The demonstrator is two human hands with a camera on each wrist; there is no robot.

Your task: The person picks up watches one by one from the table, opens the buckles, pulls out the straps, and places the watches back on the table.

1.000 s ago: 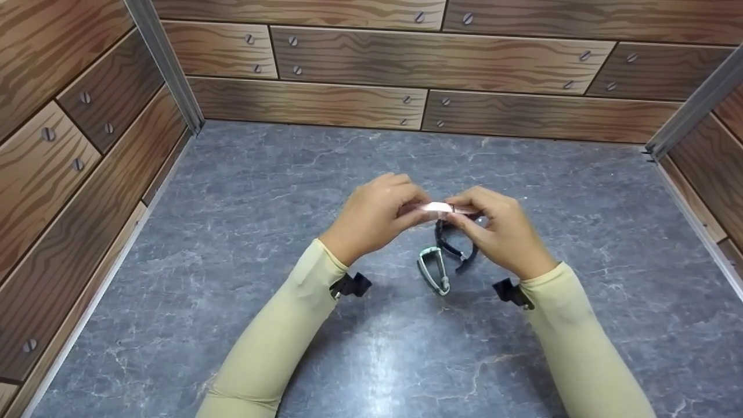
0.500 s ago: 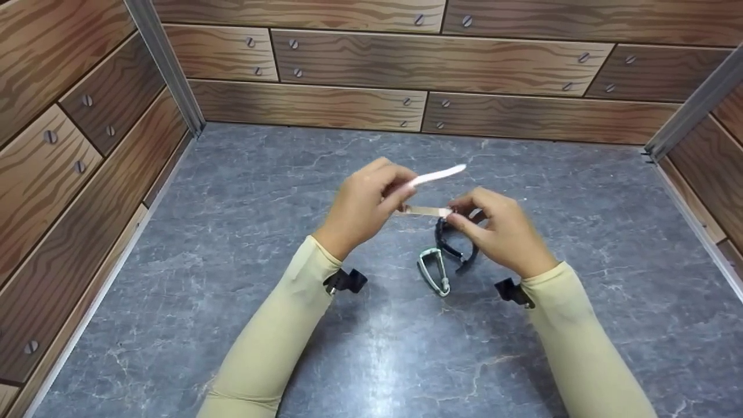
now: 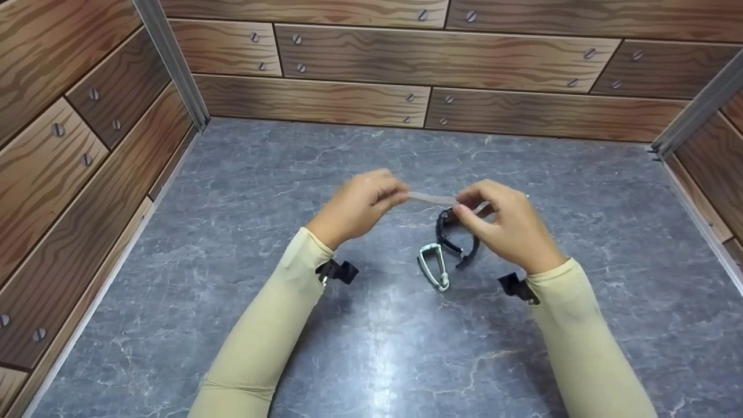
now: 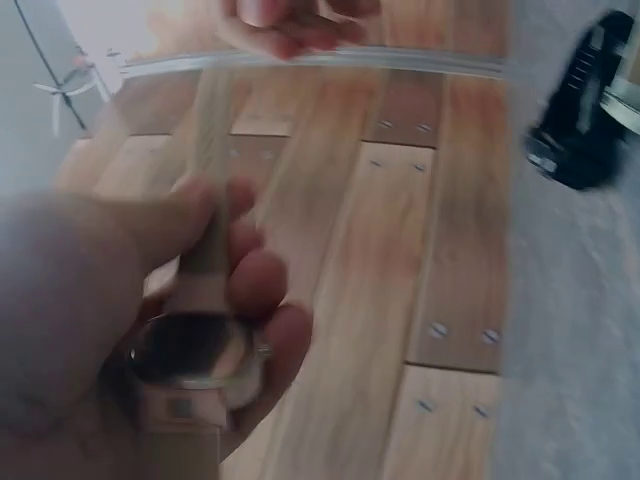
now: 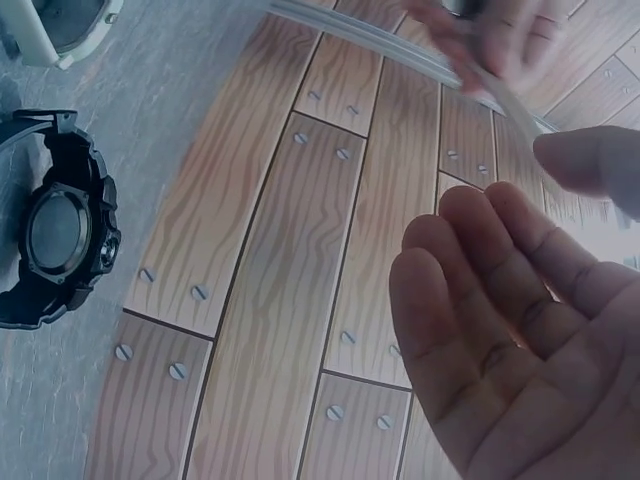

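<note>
My left hand holds a wristwatch, with its round dark face lying in the curled fingers in the left wrist view. From it a pale strap stretches across to my right hand, whose thumb and fingertips pinch its far end. The other fingers of the right hand spread away from the strap in the right wrist view. Below the right hand, a black wristwatch lies on the grey surface with its back showing. Beside it sits a pale green closed loop, narrower at its near end.
The grey marbled tabletop is bounded by wood-patterned panels at the back, left and right. Metal posts stand at the corners. Small black devices are strapped to both wrists over the pale yellow sleeves.
My left hand has drawn leftward, away from the right. The strap piece that stuck up half a second ago is down, and one strap runs straight between the hands. Things on the table stay put.
</note>
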